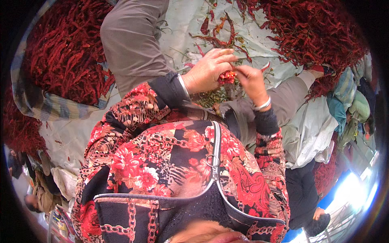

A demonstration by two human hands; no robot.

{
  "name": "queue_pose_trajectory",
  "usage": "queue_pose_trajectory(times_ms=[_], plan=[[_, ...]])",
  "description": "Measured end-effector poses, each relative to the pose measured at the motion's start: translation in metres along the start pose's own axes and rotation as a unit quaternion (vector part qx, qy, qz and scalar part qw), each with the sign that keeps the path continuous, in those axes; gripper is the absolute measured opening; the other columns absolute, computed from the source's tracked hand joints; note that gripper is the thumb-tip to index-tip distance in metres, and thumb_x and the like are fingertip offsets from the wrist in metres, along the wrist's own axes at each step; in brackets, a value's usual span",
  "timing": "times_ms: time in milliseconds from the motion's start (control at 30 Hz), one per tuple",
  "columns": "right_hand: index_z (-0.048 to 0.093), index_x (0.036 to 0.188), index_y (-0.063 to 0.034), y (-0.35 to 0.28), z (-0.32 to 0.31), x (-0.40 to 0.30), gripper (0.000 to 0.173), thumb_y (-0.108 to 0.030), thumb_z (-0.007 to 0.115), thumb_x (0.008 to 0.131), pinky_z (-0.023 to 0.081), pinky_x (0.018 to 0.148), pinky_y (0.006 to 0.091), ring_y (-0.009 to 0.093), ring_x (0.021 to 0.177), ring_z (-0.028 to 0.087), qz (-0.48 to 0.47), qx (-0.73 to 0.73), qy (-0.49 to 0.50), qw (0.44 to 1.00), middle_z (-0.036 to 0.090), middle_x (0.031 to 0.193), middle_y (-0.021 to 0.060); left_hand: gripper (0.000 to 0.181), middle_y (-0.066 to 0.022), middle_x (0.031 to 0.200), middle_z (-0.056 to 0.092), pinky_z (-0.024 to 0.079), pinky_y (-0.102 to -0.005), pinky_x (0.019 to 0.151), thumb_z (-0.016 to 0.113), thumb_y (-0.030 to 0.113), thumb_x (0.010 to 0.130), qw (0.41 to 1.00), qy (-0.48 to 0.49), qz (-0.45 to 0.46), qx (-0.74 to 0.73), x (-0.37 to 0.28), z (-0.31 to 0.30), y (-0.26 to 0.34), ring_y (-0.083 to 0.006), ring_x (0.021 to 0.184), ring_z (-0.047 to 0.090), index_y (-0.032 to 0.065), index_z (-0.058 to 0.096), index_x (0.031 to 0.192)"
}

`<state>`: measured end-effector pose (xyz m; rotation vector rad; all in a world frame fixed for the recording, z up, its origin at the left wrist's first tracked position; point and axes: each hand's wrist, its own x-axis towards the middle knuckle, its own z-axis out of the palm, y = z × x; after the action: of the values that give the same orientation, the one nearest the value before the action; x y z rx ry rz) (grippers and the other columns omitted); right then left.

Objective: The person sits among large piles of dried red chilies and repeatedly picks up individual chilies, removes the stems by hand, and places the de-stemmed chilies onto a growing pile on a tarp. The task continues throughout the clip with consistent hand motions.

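My left hand is closed around a small bunch of dried red chili peppers, whose ends face my right side. Close beside it, my right hand has thumb and fingers pinched together at the edge of the bunch. Whether anything is between those fingertips is hard to see. Beneath both hands, a heap of greenish stems lies between my legs. Several loose, curled dried chilies lie on the pale plastic sheet just beyond my hands.
A cloth sack on the left holds a large pile of red chilies. Another big chili pile spreads at the far right, near my foot. White sacking lies beside my right leg. Other people sit behind on both sides.
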<state>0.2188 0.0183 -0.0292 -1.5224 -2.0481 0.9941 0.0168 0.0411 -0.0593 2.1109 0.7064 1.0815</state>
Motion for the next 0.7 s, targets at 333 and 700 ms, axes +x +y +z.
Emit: queue_pose_trajectory(times_ms=[333, 700], plan=[[0.062, 0.087, -0.0018, 0.025, 0.06, -0.002, 0.012, -0.008, 0.053, 0.083, 0.046, 0.055, 0.0408, 0.038, 0.066, 0.06, 0.087, -0.043, 0.059, 0.994, 0.059, 0.07, 0.0187, 0.021, -0.0123, 0.077, 0.061, 0.049, -0.0346, 0.066, 0.071, 0.009, 0.072, 0.964, -0.114, -0.187, -0.153, -0.018, 0.003, 0.012, -0.0296, 0.071, 0.062, 0.0036, 0.06, 0.09], [0.066, 0.09, -0.0038, 0.064, -0.013, 0.025, 0.021, -0.022, 0.064, 0.079, 0.048, 0.068, 0.0405, 0.034, 0.08, 0.062, 0.074, -0.096, 0.081, 0.989, 0.065, 0.085, 0.0163, 0.06, -0.0136, 0.121, 0.058, 0.047, -0.0335, 0.089, 0.071, 0.022, 0.081, 0.857, 0.179, -0.305, 0.375, -0.048, -0.344, 0.028, -0.0197, 0.103, 0.059, 0.008, 0.043, 0.133]])
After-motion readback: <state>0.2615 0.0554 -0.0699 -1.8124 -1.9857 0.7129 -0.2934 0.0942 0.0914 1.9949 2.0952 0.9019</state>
